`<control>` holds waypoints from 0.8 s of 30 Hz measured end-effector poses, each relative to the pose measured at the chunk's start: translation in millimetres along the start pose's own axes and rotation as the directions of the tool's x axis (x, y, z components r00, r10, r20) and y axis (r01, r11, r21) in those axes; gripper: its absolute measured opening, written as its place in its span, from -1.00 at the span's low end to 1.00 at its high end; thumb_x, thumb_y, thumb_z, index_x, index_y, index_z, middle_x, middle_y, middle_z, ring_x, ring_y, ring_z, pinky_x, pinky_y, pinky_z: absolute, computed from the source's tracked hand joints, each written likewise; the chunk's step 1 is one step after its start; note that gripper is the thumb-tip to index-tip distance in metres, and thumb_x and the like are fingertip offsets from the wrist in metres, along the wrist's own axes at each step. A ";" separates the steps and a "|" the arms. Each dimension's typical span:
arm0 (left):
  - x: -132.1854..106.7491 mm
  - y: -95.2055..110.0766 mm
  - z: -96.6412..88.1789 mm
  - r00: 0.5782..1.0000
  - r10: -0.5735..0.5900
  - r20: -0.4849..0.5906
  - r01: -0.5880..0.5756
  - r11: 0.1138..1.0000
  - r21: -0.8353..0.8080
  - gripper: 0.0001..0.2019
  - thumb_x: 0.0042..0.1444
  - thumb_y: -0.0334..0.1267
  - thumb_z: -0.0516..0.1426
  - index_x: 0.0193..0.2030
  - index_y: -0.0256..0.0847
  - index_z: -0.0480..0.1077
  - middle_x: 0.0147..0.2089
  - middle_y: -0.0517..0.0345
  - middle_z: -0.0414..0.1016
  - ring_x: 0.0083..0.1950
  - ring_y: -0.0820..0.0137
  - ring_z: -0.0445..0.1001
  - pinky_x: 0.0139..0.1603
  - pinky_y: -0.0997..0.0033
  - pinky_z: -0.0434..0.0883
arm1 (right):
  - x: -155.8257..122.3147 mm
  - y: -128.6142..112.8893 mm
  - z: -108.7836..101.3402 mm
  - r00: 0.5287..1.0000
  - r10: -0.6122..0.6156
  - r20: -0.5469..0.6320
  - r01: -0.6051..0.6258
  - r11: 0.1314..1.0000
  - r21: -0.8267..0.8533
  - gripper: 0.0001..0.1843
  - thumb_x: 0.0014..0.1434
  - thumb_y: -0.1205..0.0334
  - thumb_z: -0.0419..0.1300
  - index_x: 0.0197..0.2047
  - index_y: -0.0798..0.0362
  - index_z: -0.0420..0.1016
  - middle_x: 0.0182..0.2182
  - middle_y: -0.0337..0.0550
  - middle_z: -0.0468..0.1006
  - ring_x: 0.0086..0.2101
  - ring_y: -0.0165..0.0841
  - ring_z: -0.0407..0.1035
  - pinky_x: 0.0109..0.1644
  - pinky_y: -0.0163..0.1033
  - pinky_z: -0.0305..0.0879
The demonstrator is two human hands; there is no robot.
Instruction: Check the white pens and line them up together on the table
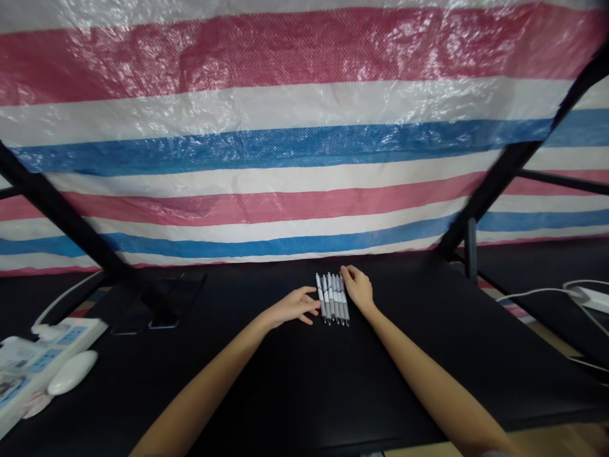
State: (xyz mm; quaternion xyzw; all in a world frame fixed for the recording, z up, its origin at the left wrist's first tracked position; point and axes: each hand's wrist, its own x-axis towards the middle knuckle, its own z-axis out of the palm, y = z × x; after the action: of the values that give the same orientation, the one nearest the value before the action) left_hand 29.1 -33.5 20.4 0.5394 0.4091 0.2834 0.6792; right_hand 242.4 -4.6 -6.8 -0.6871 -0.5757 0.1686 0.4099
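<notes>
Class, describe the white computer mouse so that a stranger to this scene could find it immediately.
Start at the black table and follow it to its near left corner. Beside the white power strip lies the mouse, the only smooth, rounded, egg-like thing there.

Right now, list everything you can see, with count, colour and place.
slim white-and-grey pens: about six, side by side, centre of the table between the hands
black table: one, foreground
striped plastic tarp: one, red, white and blue, behind the table
white power strip: one, left edge
white oval mouse: one, beside the power strip
dark flat phones: seemingly two, left of centre
white cables: right edge
left hand: touching the pens' left side
right hand: touching their right side
</notes>
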 end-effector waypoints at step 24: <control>14.8 -17.1 -110.6 0.728 0.675 -0.119 -0.061 0.237 0.970 -0.83 0.14 -0.30 0.06 -0.16 -0.21 0.42 -0.22 0.06 0.50 -0.14 0.23 0.42 -0.06 0.16 0.34 | 20.2 28.1 8.9 0.997 -0.029 -0.071 0.062 0.849 0.524 -0.54 0.06 -0.18 0.08 -0.49 0.07 0.40 -0.67 -0.26 0.33 -0.59 -0.41 0.21 -0.45 -0.29 0.14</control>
State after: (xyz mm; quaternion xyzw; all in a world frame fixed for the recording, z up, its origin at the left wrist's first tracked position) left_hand -59.7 29.7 -9.0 0.8069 0.5121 0.2940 0.0143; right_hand 260.2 17.4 -28.6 -0.5397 -0.5114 0.2891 0.6031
